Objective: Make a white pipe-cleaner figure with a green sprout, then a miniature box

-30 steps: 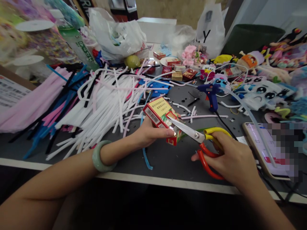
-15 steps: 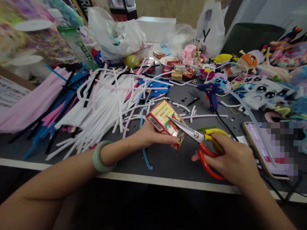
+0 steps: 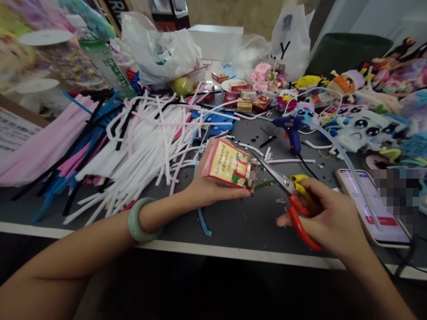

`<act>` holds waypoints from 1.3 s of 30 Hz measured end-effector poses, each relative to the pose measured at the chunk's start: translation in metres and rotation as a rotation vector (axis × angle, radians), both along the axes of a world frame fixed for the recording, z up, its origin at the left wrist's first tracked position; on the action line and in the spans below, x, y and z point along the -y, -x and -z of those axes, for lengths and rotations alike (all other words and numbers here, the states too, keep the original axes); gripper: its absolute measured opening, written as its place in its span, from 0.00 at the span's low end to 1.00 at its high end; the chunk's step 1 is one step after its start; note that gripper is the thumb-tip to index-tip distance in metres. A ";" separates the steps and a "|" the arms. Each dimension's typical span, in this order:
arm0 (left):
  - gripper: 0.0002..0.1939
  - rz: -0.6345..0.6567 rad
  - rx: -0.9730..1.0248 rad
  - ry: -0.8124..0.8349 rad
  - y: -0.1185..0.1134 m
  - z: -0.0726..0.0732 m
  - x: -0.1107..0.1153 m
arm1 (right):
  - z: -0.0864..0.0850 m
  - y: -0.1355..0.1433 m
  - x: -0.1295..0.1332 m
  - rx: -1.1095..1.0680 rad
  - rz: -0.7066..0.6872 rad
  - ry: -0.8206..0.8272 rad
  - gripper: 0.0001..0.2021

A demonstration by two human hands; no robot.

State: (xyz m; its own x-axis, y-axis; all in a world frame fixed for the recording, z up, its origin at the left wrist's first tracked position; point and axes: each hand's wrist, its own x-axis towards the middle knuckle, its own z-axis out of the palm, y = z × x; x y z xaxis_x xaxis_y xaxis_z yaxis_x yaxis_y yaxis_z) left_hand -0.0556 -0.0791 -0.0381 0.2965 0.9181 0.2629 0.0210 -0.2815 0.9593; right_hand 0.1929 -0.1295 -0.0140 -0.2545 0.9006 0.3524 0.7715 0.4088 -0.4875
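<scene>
A red and yellow printed cardboard box (image 3: 230,165) is gripped in my left hand (image 3: 207,189), thumb along its near edge, with its printed yellow face turned up. The right end of the box looks cut or torn open. My right hand (image 3: 333,218) holds a pair of scissors (image 3: 285,181) by its red and yellow handles. The blades look closed together and point up and left, just right of the box and apart from it. A green strip (image 3: 265,183) lies on the table behind the blades.
White, pink, blue and black fuzzy stems (image 3: 150,146) pile up on the left. A blue glue gun (image 3: 290,131) stands behind the scissors, its cord trailing near a phone (image 3: 373,209). Small boxes (image 3: 245,106), plush-like toys (image 3: 363,129) and plastic bags (image 3: 160,49) crowd the back.
The scissors have moved right, off the box face. My left hand has turned the box, so its open end now faces right and more of its printed face shows.
</scene>
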 end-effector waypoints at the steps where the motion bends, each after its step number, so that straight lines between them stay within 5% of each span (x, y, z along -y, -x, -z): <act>1: 0.40 -0.027 0.018 -0.029 0.000 0.000 -0.001 | 0.001 -0.002 -0.001 0.066 0.018 -0.045 0.27; 5: 0.43 -0.014 0.110 -0.088 -0.001 -0.001 -0.004 | 0.005 -0.011 -0.006 0.317 0.078 -0.232 0.35; 10: 0.39 0.087 0.214 -0.024 -0.001 -0.004 -0.003 | 0.004 -0.021 -0.011 0.461 0.068 -0.255 0.39; 39: 0.41 0.194 0.226 0.046 -0.001 -0.005 -0.004 | 0.001 -0.024 -0.014 0.459 0.041 -0.287 0.33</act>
